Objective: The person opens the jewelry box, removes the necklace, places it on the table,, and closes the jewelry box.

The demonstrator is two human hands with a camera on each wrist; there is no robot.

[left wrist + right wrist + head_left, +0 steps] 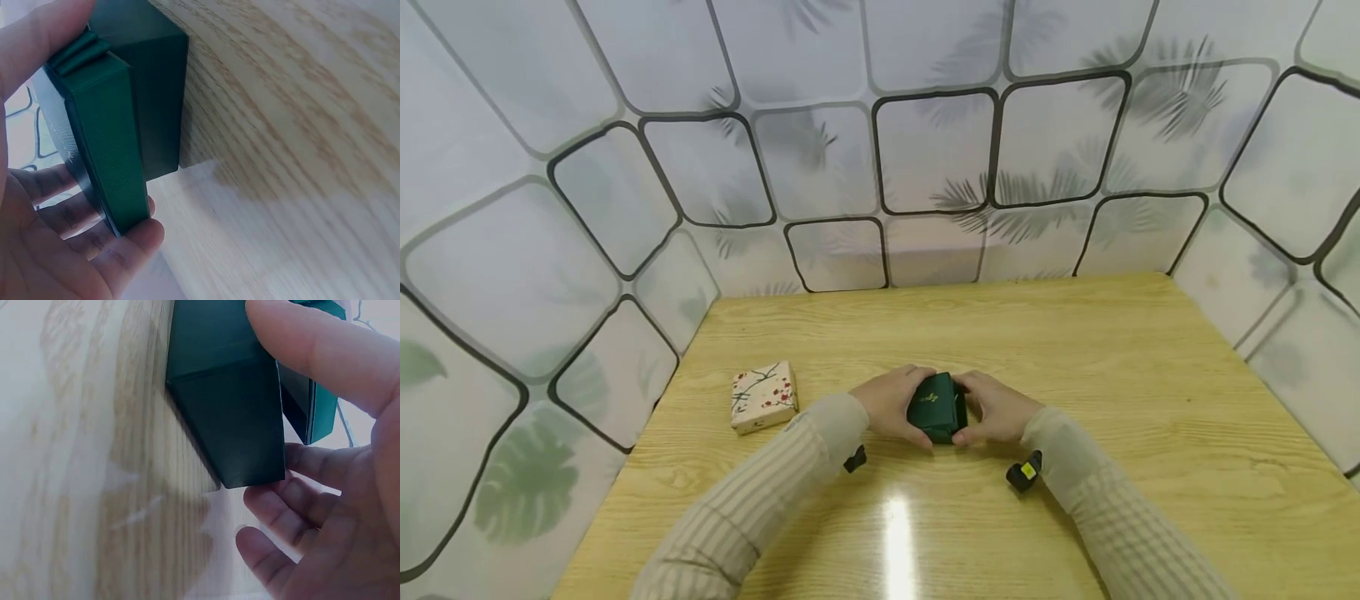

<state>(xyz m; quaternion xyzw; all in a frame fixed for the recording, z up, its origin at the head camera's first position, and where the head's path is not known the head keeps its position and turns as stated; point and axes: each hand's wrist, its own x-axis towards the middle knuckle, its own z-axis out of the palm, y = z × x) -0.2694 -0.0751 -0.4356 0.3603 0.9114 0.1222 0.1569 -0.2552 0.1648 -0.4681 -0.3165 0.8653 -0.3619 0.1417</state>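
A small dark green gift box stands on the wooden table (1120, 350) between both hands. Its lid (932, 404), with a gold mark on top, sits tilted on the left over the box base (234, 419). My left hand (895, 404) grips the lid, thumb on the near edge and fingers around the far one. Folded green ribbon (78, 53) shows at the lid's corner, near the left thumb. On the other side my right hand (996, 408) holds the base, its thumb along the near side and fingertips at the far side. A gap shows between lid and base in the right wrist view.
To the left lies a cream square box (764, 396) printed with dark branches and red blossoms. A patterned curtain (936, 150) with black and grey outlines hangs behind the table and along both sides. Light glares off the tabletop in front of the hands.
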